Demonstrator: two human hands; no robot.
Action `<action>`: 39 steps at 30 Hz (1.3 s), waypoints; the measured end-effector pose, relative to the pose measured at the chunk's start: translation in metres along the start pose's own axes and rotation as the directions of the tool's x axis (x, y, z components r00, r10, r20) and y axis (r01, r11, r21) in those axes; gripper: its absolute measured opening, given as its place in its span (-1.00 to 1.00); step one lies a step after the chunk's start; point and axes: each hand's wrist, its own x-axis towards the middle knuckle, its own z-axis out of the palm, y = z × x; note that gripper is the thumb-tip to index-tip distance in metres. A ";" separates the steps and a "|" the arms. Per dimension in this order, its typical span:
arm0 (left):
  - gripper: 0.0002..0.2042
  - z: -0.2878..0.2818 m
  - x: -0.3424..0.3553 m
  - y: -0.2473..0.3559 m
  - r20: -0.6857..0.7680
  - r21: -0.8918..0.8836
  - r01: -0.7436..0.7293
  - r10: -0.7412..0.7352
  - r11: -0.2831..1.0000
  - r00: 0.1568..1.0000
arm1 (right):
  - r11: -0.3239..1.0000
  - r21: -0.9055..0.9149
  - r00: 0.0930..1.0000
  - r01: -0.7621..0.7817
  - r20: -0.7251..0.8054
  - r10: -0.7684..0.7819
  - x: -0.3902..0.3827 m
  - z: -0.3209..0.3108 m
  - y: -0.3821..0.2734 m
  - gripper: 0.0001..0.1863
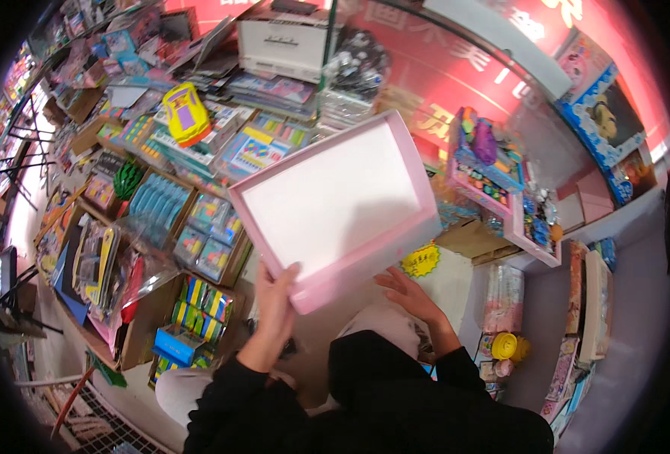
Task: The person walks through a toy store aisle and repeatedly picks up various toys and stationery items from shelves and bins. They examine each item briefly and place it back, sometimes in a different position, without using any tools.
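A shallow pink cardboard box (pixel 335 204) with a bare white inside is held up in front of me, its hollow side facing me. My left hand (pixel 276 295) grips it at the near left corner, thumb over the rim. Below the box's near right side, my right hand (pixel 413 296) has its fingers spread and holds nothing. A yellow starburst-shaped tag (pixel 421 259) shows just past the right fingertips, close to the box.
Cartons of small boxed goods (pixel 210 236) stand at the left, with a yellow toy car (pixel 186 113) behind them. A glass partition (pixel 326 60) rises beyond the box. At the right, a pink tray of colourful toys (pixel 494 193) sits above a grey shelf (pixel 535 310).
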 end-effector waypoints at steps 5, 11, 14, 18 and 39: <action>-0.50 0.096 0.011 -0.069 0.069 -0.073 0.102 -0.097 0.992 0.993 | 0.920 0.345 0.892 0.184 -0.453 -0.008 0.039 0.014 -0.082 -0.40; -0.48 0.122 0.003 -0.087 0.191 -0.076 0.316 -0.297 0.946 0.935 | 0.933 0.292 0.781 0.211 -0.624 0.019 0.059 -0.042 -0.110 -0.51; -0.50 0.117 0.006 -0.079 0.258 -0.054 0.345 -0.321 0.937 0.911 | 0.949 0.293 0.786 0.115 -0.611 0.093 0.053 -0.059 -0.117 -0.49; -0.48 0.112 0.007 -0.076 0.308 0.059 0.302 -0.305 0.952 0.901 | 0.960 0.275 0.763 0.061 -0.633 0.133 0.044 -0.052 -0.121 -0.45; -0.50 0.012 0.087 0.013 0.444 0.629 -0.238 -0.091 0.740 0.891 | 0.937 0.024 0.723 0.347 -0.643 -0.251 -0.062 -0.079 -0.149 -0.09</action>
